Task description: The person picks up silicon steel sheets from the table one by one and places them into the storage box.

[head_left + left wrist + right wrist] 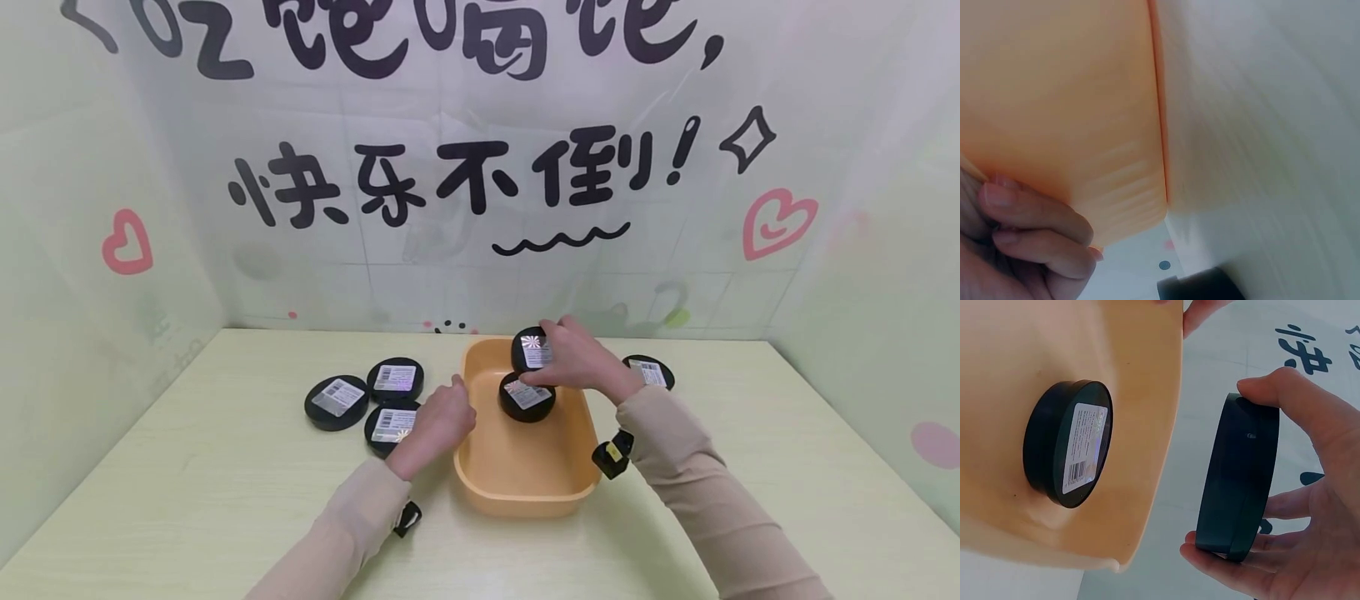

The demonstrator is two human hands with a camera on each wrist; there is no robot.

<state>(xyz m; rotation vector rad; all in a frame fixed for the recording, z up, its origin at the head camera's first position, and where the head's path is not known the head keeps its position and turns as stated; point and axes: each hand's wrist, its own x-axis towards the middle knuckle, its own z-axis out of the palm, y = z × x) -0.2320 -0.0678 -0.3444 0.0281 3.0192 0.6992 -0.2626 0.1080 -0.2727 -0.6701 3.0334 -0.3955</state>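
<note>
My right hand (581, 360) holds a flat round black container (1238, 478) by its edge, thumb on one side and fingers on the other. In the head view it is above the far part of an orange plastic bin (525, 467). Inside the bin, a second round black container (1069, 444) lies on the floor, its white barcode label showing. At the bin's left rim is my left hand (444, 415), its fingers curled over the edge; in the left wrist view, the fingers (1041, 219) bend against the outer wall, with the thumb hidden.
Left of the bin, three labelled black containers lie close together: a left one (337, 403), a far one (395, 379) and a near one (390, 423), partly behind my left hand. Another container (649, 372) lies right of the bin. A printed cloth backdrop (442, 275) stands behind the table (187, 500).
</note>
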